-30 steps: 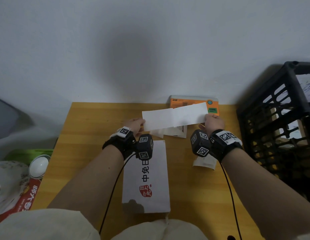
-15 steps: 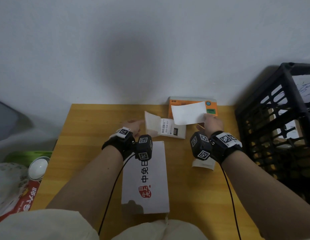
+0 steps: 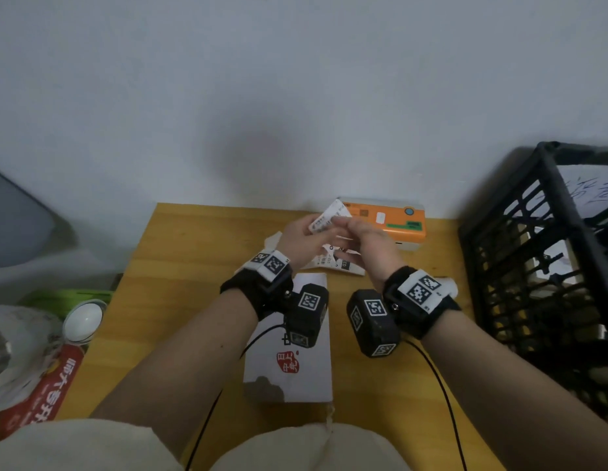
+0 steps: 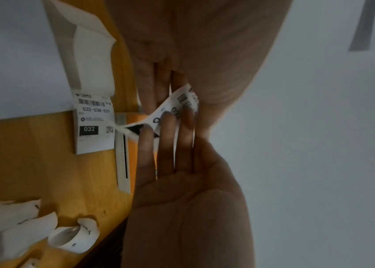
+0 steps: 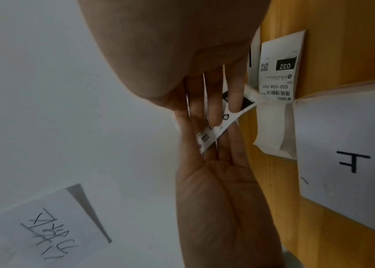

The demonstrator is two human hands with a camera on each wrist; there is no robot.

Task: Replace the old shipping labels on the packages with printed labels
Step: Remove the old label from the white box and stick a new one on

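1. Head view: my left hand (image 3: 300, 237) and right hand (image 3: 362, 241) pinch one printed label (image 3: 326, 217) between them, raised above the table (image 3: 193, 253).
2. Both hands hold opposite ends of the label.
3. I judge the package (image 3: 309, 379) lies nearer me, long axis running away from me.

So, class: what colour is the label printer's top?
Orange, on the label printer; clearest in the head view.

A yellow wooden table (image 3: 180, 266) occupied the frame's centre. On it lay a white package (image 3: 295, 375) at lower centre, an orange label printer (image 3: 390, 219) at upper centre-right, and a printed label (image 4: 94, 125) between them.
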